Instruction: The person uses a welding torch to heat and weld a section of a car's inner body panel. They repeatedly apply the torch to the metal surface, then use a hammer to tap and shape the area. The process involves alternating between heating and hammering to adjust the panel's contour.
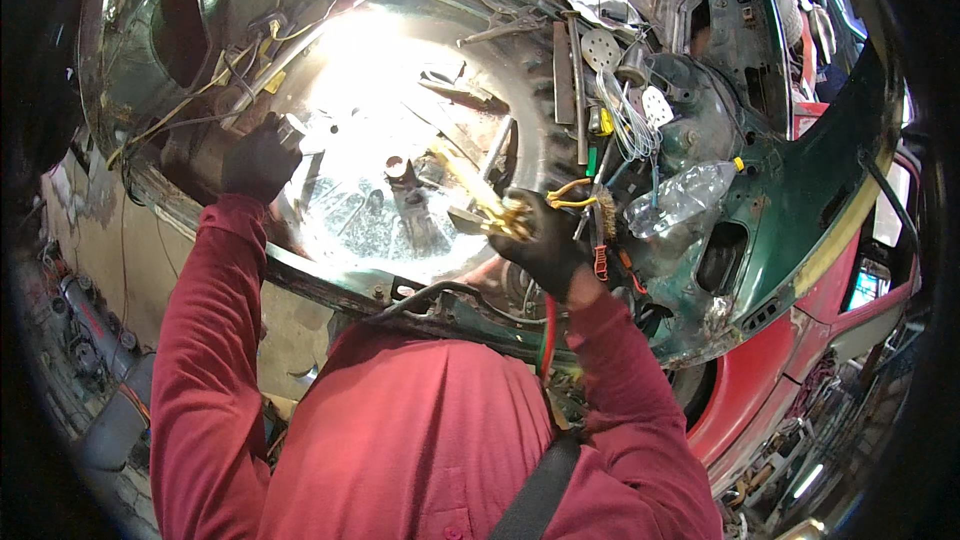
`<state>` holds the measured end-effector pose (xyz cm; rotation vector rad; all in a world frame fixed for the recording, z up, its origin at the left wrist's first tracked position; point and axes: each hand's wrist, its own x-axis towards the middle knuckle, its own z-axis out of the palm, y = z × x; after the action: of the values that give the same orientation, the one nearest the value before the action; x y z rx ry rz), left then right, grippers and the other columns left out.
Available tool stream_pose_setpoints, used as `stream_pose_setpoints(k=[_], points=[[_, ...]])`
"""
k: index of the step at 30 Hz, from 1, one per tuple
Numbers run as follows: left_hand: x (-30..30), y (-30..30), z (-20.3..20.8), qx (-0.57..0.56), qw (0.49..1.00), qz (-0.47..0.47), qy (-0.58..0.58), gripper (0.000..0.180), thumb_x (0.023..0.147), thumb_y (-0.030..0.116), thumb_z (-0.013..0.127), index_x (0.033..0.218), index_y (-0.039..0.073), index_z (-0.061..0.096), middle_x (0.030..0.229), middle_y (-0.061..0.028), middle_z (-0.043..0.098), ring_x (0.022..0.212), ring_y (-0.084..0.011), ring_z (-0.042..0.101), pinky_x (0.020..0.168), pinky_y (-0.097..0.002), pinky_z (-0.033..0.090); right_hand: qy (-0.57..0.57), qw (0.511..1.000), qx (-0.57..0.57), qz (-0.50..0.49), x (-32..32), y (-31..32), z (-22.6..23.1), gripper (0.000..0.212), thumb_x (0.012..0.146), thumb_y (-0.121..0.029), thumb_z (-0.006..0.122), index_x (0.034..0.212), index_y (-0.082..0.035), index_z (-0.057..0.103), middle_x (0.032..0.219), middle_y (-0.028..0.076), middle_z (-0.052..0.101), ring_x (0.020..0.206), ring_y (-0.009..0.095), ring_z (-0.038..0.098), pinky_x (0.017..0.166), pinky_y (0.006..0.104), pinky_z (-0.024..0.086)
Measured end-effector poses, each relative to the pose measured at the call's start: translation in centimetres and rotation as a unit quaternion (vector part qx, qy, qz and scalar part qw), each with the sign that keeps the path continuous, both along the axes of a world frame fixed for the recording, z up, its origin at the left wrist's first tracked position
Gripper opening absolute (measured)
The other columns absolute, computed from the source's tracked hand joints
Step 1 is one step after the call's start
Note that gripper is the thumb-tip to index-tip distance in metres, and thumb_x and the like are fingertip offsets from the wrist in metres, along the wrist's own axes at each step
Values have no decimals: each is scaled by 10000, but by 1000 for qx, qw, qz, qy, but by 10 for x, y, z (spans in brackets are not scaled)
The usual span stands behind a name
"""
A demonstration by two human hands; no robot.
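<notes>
My right hand (545,245), in a dark glove, is wrapped round the brass body of a gas torch (508,217). The torch's tube slants up and left over the brightly lit round well (345,225) in the car body. Red and green hoses (549,340) hang below that hand. At the well's left edge my left hand (255,158), also gloved, closes on a small silvery cylindrical piece (290,131); its kind is not clear. A short upright pipe (398,168) stands in the well, and glare hides part of the metal there.
Right of the well lie a clear plastic bottle (685,198), a coil of wire (628,120), a wire brush (606,210), pliers with yellow handles (572,194) and long metal bars (578,90). Cables (165,125) run along the left side. A red car (770,380) stands at the right.
</notes>
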<state>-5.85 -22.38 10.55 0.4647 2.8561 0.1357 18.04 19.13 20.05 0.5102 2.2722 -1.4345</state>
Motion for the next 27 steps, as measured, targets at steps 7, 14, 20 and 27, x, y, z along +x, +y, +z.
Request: stream_pose_setpoints(k=[7, 14, 20, 27], points=[[4, 25, 50, -12, 999, 13, -33, 497, 957, 401, 677, 1298, 45, 617, 1149, -223, 772, 1049, -417, 762, 928, -538, 606, 102, 978, 108, -144, 154, 105, 34, 607, 1112, -436, 635, 1534, -12, 534, 1348, 136, 669, 1198, 247, 656, 1028, 425, 541], [-1, 10, 26, 7, 999, -32, -23, 578, 934, 409, 693, 1351, 39, 542, 1183, -234, 770, 1066, -401, 766, 924, -515, 616, -67, 930, 236, -272, 348, 216, -22, 551, 1162, -488, 510, 1283, 16, 698, 1170, 169, 741, 1023, 250, 698, 930, 401, 542], [6, 13, 29, 12, 1000, -2, -16, 542, 921, 400, 707, 1311, 49, 571, 1119, -218, 780, 1044, -397, 771, 904, -519, 620, -8, 794, 601, -94, 262, 142, 4, 523, 1139, -375, 555, 1519, -16, 549, 1415, 247, 660, 1302, 442, 628, 1110, 528, 472], [-3, 7, 28, 31, 998, 20, -55, 512, 934, 403, 693, 1280, 42, 585, 1128, -214, 774, 1048, -401, 762, 907, -516, 613, 208, 900, 365, 117, 58, 72, -95, 493, 1055, -220, 639, 1494, -6, 567, 1402, 233, 644, 1299, 452, 600, 1121, 565, 463]])
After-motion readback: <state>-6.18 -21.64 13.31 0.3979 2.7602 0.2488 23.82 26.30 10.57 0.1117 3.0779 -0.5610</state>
